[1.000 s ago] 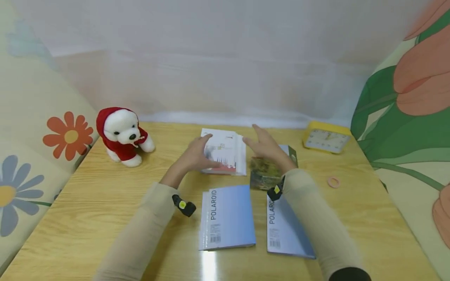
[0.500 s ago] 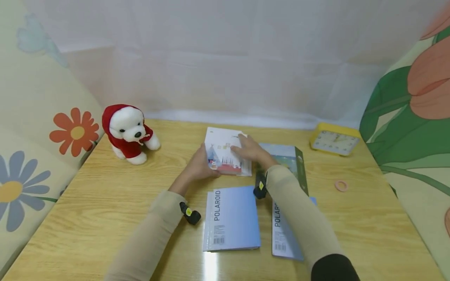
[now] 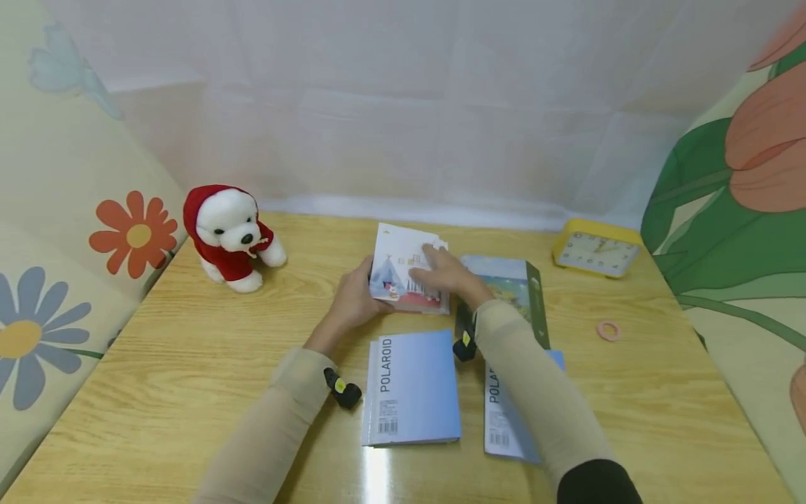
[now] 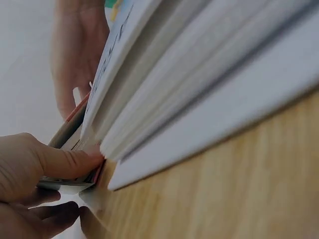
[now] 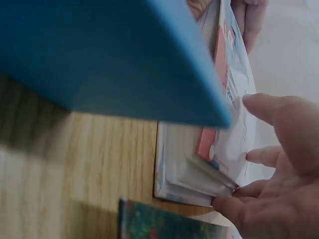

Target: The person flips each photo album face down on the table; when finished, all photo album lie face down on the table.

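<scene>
A small stack of books with a white illustrated top book [image 3: 403,269] sits at the table's far middle. My left hand [image 3: 354,297] grips the top book by its left side, thumb at the front edge, and that side is raised at a tilt. In the left wrist view, the left thumb [image 4: 70,162] lies along the edge and the other fingers are beneath. The right hand [image 3: 443,269] rests on the top book's right part. Its thumb and fingertips [image 5: 261,154] touch the cover and right edge in the right wrist view. More books [image 5: 184,186] lie underneath, partly uncovered.
Blue POLAROID albums [image 3: 418,388] lie in front, another POLAROID album [image 3: 504,420] partly under the right forearm. A green-edged picture book [image 3: 535,301] lies right of the stack. A plush dog [image 3: 229,238], yellow clock [image 3: 598,248] and pink ring [image 3: 608,331] stand around.
The right hand has come from above the picture book onto the stack's top book. My left hand has taken hold of the top book's left side and lifted it slightly.
</scene>
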{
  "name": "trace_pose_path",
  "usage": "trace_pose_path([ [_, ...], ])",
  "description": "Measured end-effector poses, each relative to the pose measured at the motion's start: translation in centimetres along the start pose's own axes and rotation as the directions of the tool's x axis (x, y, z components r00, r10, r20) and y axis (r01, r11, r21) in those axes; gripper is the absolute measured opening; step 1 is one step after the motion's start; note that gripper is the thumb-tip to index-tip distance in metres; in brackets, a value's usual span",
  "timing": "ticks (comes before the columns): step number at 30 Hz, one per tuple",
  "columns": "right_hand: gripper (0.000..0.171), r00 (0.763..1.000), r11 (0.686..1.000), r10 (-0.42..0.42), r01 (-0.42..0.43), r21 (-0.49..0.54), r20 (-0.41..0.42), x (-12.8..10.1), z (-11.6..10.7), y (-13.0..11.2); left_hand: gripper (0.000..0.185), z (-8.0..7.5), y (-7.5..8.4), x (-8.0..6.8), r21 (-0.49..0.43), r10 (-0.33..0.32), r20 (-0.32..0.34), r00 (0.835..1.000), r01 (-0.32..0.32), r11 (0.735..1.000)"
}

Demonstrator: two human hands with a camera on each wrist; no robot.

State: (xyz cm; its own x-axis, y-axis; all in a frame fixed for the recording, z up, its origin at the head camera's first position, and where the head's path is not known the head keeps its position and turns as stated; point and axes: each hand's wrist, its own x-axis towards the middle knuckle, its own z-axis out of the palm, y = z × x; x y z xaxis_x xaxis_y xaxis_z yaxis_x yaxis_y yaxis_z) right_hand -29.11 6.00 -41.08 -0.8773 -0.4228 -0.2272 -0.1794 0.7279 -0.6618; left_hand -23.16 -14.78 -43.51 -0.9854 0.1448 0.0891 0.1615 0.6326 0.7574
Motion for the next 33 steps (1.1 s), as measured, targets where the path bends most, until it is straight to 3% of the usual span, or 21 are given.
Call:
trace_pose_path([
  [3,0.079,1.000,0.997,0.001,0.000,0.080,-0.013,-0.2,0.3,-0.2,0.103,0.0,0.0,-0.4,-0.109,0.011,-0.009,1.000,-0.012,0.994],
  [7,0.084,0.998,0.985,0.033,-0.023,0.169,-0.052,-0.4,0.6,-0.6,0.098,-0.3,0.9,-0.8,-0.294,0.060,-0.001,0.998,-0.057,0.954],
  [11,0.085,0.999,0.944,0.024,-0.007,0.329,-0.046,-0.5,0.5,-1.2,0.091,-1.0,2.5,-1.3,-0.343,0.169,0.031,0.985,-0.148,0.928],
  [16,0.074,0.999,0.850,-0.036,0.032,0.526,-0.002,-0.4,0.1,-2.3,0.086,-1.9,4.3,-2.1,-0.255,0.258,0.077,0.963,-0.232,0.939],
  [21,0.074,0.999,0.852,-0.019,-0.007,0.523,0.046,-0.7,-1.1,-3.0,0.083,-2.0,5.8,-2.6,-0.111,0.309,0.111,0.945,-0.297,0.948],
  [27,0.079,0.999,0.833,0.037,-0.044,0.551,0.024,-0.8,-2.6,-3.4,0.069,-1.2,7.7,-2.6,0.066,0.407,0.143,0.902,-0.419,0.906],
  [30,0.075,0.997,0.823,0.073,-0.062,0.565,0.003,-0.7,-3.0,-3.4,0.067,-0.8,8.2,-2.5,0.124,0.420,0.144,0.896,-0.437,0.891],
  [33,0.070,0.997,0.823,0.081,-0.065,0.565,-0.004,-0.8,-3.1,-3.4,0.066,-0.5,8.5,-2.5,0.148,0.413,0.135,0.901,-0.430,0.890],
])
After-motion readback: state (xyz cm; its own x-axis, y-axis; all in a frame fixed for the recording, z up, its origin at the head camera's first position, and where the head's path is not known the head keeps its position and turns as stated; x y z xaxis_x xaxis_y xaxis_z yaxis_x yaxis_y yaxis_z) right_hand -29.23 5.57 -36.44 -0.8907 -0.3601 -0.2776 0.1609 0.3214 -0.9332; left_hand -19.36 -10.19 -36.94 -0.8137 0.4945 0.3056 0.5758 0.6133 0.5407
